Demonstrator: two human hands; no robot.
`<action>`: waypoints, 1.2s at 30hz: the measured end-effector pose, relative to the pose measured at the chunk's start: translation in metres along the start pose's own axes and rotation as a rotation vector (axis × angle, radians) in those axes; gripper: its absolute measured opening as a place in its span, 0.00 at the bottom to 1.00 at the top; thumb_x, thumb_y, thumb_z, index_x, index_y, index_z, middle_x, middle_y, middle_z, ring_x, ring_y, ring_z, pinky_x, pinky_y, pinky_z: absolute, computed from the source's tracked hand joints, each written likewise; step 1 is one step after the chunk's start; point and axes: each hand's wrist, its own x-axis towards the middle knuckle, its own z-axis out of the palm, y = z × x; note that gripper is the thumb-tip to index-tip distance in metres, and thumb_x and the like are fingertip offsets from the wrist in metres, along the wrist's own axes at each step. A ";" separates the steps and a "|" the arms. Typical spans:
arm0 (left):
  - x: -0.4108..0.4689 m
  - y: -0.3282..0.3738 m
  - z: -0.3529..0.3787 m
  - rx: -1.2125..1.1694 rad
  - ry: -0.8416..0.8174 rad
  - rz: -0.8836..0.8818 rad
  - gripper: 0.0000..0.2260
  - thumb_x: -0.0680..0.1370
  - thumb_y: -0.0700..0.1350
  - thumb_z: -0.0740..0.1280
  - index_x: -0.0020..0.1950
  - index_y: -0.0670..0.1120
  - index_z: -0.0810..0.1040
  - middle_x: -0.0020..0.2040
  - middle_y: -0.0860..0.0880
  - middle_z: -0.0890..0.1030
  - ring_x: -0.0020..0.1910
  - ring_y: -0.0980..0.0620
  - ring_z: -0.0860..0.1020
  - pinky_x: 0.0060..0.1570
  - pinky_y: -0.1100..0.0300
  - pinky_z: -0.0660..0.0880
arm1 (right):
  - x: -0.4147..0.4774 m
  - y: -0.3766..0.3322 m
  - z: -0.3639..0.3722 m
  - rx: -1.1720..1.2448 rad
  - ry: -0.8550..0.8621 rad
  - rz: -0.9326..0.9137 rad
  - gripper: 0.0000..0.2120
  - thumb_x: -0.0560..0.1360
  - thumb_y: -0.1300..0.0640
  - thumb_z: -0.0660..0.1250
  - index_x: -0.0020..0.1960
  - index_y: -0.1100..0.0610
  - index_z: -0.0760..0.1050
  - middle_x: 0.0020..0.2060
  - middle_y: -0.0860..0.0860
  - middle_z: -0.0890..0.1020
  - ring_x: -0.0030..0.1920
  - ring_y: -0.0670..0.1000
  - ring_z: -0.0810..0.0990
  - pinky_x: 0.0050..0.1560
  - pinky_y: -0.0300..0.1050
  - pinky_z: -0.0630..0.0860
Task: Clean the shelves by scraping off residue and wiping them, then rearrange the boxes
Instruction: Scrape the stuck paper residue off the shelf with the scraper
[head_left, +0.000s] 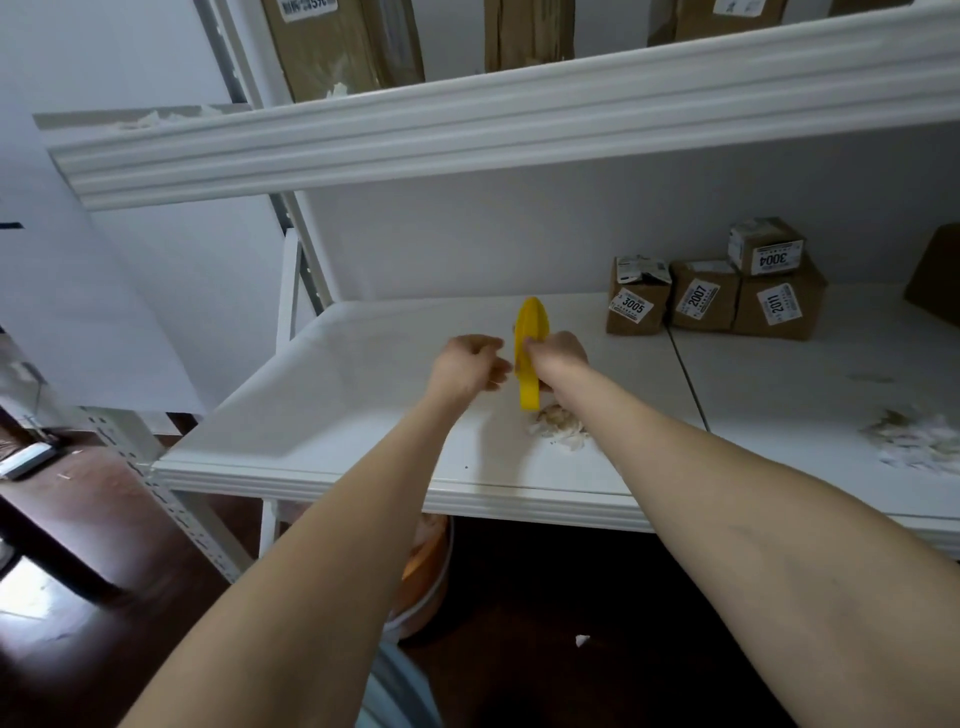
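Your forearms (322, 561) reach over the white shelf (337, 395). Your left hand (467, 364) curls beside the yellow scraper (530, 325); whether it pinches anything is unclear. Your right hand (560, 358) grips the scraper, tip down, likely to heap the residue pile (563, 430) beneath. Labelled boxes (706, 304) sit at the back right, leaving the surface free for scraping.

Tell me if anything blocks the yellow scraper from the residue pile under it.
Nothing visible does. The right hand grips the yellow scraper, its lower end close to the residue pile; the cardboard boxes sit farther back to the right.
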 end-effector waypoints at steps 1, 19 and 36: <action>0.004 -0.007 -0.010 0.026 0.088 -0.007 0.13 0.78 0.36 0.57 0.58 0.36 0.77 0.41 0.40 0.81 0.33 0.51 0.79 0.37 0.60 0.76 | 0.000 -0.001 0.001 -0.026 -0.005 -0.008 0.18 0.79 0.51 0.60 0.61 0.64 0.75 0.56 0.59 0.80 0.56 0.60 0.79 0.55 0.54 0.78; 0.025 -0.093 -0.061 0.616 0.173 -0.312 0.08 0.78 0.44 0.63 0.53 0.43 0.78 0.56 0.44 0.78 0.62 0.41 0.74 0.59 0.55 0.72 | 0.001 -0.007 0.039 -0.311 -0.032 -0.033 0.20 0.81 0.48 0.55 0.59 0.62 0.74 0.59 0.59 0.78 0.58 0.60 0.78 0.48 0.46 0.72; 0.038 -0.083 -0.058 0.736 0.166 -0.362 0.13 0.73 0.45 0.66 0.57 0.44 0.78 0.55 0.43 0.80 0.54 0.42 0.79 0.48 0.54 0.74 | -0.006 -0.013 0.044 -0.431 -0.065 -0.035 0.20 0.82 0.52 0.50 0.63 0.61 0.73 0.63 0.58 0.76 0.62 0.59 0.75 0.56 0.47 0.70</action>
